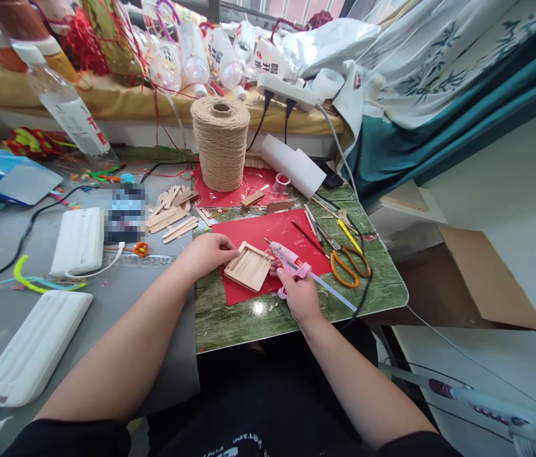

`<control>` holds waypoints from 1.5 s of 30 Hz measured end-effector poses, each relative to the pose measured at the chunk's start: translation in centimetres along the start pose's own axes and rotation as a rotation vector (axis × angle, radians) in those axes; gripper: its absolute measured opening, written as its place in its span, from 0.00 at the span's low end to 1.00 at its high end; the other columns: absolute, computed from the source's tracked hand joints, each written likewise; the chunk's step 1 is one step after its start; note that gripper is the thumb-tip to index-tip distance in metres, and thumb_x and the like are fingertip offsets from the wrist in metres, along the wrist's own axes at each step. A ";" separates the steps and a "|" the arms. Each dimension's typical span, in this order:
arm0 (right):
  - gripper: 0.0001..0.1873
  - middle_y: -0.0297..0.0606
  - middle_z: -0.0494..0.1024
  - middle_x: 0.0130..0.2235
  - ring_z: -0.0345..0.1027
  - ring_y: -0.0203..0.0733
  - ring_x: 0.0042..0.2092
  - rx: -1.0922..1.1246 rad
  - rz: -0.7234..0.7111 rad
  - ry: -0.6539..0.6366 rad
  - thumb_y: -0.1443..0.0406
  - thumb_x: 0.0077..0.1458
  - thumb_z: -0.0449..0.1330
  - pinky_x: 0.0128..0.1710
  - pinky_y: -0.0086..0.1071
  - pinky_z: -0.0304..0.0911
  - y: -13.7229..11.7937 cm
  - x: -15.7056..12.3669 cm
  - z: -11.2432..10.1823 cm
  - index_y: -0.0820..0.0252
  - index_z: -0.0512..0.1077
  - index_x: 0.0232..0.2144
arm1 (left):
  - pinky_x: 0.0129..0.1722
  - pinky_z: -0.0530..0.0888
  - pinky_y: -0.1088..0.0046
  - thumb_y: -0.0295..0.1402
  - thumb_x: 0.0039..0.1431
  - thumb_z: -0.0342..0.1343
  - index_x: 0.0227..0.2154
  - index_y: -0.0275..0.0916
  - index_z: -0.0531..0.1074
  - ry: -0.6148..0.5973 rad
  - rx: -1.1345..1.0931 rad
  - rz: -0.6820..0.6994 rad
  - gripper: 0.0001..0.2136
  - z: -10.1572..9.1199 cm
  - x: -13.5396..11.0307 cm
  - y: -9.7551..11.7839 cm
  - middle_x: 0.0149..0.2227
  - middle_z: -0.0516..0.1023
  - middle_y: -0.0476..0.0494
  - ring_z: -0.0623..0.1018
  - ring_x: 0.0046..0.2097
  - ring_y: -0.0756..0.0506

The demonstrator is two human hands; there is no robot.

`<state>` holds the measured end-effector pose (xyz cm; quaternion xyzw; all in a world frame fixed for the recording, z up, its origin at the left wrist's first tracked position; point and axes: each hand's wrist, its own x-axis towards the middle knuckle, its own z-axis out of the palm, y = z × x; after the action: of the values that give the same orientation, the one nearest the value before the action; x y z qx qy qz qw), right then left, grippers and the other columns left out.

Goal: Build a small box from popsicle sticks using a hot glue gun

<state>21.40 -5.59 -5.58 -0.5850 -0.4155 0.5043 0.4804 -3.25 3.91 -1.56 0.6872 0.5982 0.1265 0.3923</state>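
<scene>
A small square tray made of wooden craft sticks (250,268) lies tilted on red paper (233,293). At its upper left corner, my left hand (211,255) pinches the edge between thumb and fingers. My right hand (300,293) is wrapped round the grip of a pink hot glue gun (288,259), whose nozzle points up and left, just past the tray's right side. A translucent glue stick (334,292) sticks out of the gun's rear. Scissors with orange-brown handles (351,265) lie to the right, beside a dark pencil (310,237).
Loose craft sticks (172,212) are piled left of the red paper. Behind it stands a big twine spool (221,149), near a white paper roll (294,166). White power banks (77,241) rest at left. A black cable runs along the table's right side. An open cardboard box (481,279) is at right.
</scene>
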 end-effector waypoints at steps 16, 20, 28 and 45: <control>0.16 0.40 0.83 0.39 0.79 0.42 0.34 0.197 -0.062 0.082 0.54 0.57 0.69 0.31 0.34 0.76 0.8 0.4 -0.4 0.58 0.79 0.42 | 0.40 0.73 0.64 0.43 0.65 0.53 0.38 0.45 0.80 0.332 0.150 -0.033 0.12 -3.0 -0.8 -0.9 0.38 0.85 0.44 0.82 0.41 0.39; 0.15 0.37 0.82 0.37 0.77 0.40 0.33 0.293 -0.050 0.102 0.56 0.56 0.69 0.30 0.34 0.75 0.0 0.9 -1.4 0.58 0.78 0.41 | 0.55 0.71 0.58 0.36 0.65 0.54 0.48 0.43 0.78 0.625 0.444 -0.103 0.13 -4.6 -0.6 -2.6 0.53 0.81 0.35 0.76 0.57 0.33; 0.17 0.32 0.76 0.25 0.67 0.35 0.22 0.098 0.001 -0.102 0.53 0.57 0.68 0.22 0.29 0.62 -1.8 0.7 -6.7 0.60 0.75 0.41 | 0.49 0.71 0.52 0.38 0.61 0.56 0.45 0.48 0.82 0.530 0.438 -0.192 0.13 -5.4 0.8 -5.4 0.49 0.82 0.35 0.78 0.51 0.29; 0.27 0.30 0.72 0.20 0.66 0.39 0.21 -0.359 0.077 -0.042 0.44 0.57 0.65 0.22 0.31 0.64 -0.6 -1.4 -6.4 0.60 0.78 0.45 | 0.35 0.73 0.70 0.48 0.58 0.63 0.49 0.38 0.77 0.195 -0.416 0.089 0.22 -0.4 0.1 -0.3 0.41 0.83 0.41 0.78 0.37 0.45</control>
<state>27.50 -7.70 -4.54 -0.6662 -0.4862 0.4520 0.3398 -3.73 4.20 -1.53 0.6016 0.5635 0.3298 0.4601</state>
